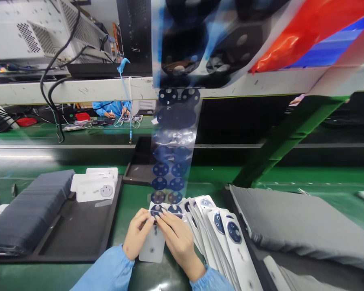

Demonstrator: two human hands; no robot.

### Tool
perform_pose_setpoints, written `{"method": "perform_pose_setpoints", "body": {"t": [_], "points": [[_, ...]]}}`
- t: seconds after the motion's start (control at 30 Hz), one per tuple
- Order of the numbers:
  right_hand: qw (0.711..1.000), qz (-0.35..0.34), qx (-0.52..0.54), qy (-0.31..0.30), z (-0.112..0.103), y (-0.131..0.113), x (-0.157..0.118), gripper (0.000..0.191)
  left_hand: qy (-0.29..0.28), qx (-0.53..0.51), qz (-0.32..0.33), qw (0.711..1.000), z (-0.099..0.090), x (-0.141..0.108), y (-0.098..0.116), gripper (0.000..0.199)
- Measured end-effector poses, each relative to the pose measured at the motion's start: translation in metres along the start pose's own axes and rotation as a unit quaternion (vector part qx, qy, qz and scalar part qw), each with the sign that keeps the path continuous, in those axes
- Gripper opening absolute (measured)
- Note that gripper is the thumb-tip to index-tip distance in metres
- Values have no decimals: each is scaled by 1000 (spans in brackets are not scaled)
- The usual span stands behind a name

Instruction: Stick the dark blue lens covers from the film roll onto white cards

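A clear strip of dark round camera-lens stickers [176, 183] hangs from above, its lower end over a white phone back cover [151, 247] on the green bench. My left hand [137, 233] is closed at the strip's left edge, thumb and fingertips together by the lowest left sticker. From the right, my right hand [179, 239] has its fingertips pressed together on the same sticker. The fingers hide part of the sticker and the upper end of the cover. Right of my hands lies a fanned row of white phone back covers [240, 258] with dark camera rings.
At left, a black tray [75, 238] bears a grey cloth-covered pad [33, 210] and several white covers [95, 190]. Another grey pad [306, 222] lies right. A shelf edge [94, 91] crosses above, with hanging black cables [50, 95]. Beyond, a co-worker in blue [111, 108] handles small parts.
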State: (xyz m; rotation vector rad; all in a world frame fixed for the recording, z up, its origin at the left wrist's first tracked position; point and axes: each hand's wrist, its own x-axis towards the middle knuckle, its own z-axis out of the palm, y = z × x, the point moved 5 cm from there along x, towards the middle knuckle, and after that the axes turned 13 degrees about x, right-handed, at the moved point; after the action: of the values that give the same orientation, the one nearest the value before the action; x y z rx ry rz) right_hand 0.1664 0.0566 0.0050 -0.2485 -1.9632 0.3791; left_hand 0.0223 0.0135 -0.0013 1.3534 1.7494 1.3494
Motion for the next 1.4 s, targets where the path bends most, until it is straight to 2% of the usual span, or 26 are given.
{"method": "perform_pose_setpoints", "body": {"t": [0.2,0.3,0.4,0.5,0.6,0.67,0.7,0.8,0.87,0.9,0.97,1.07,1.17,1.23,1.33,1.4], "points": [[998,-48,7,-27,4,-10,1,43,31,14,-31,999,-5,3,-4,31],[999,-39,22,-13,6,-14,1,37,72,14,-45,996,-10,6,-13,30],[995,24,91,16,7,-13,1,28,135,24,-51,989,-20,9,-26,30],[968,153,186,64,5,-3,0,15,235,54,-45,970,-39,9,-35,28],[923,265,257,111,5,11,-3,8,342,79,-27,936,-59,4,-34,23],[877,332,322,131,9,20,-7,10,396,75,-11,915,-68,0,-29,19],[844,367,365,139,12,24,-10,17,416,67,-4,907,-71,-2,-27,18],[721,463,496,138,25,29,-18,47,457,33,8,889,-78,-5,-21,19],[658,505,542,134,31,28,-20,53,471,14,11,882,-81,-5,-19,21],[641,517,551,135,31,27,-21,47,472,3,12,882,-81,-4,-18,22],[629,525,555,143,30,27,-20,32,447,-36,4,894,-78,-2,-17,28],[635,521,549,156,25,28,-18,26,337,-129,-33,932,-60,0,-13,49],[650,517,532,165,20,31,-17,27,192,-176,-70,963,-28,-4,-4,70],[661,515,518,172,17,33,-17,27,123,-177,-84,973,-10,-9,1,75],[691,510,480,181,13,36,-19,27,58,-182,-99,977,8,-14,4,71],[734,498,426,179,9,36,-20,25,25,-192,-103,976,14,-14,3,64]]}}
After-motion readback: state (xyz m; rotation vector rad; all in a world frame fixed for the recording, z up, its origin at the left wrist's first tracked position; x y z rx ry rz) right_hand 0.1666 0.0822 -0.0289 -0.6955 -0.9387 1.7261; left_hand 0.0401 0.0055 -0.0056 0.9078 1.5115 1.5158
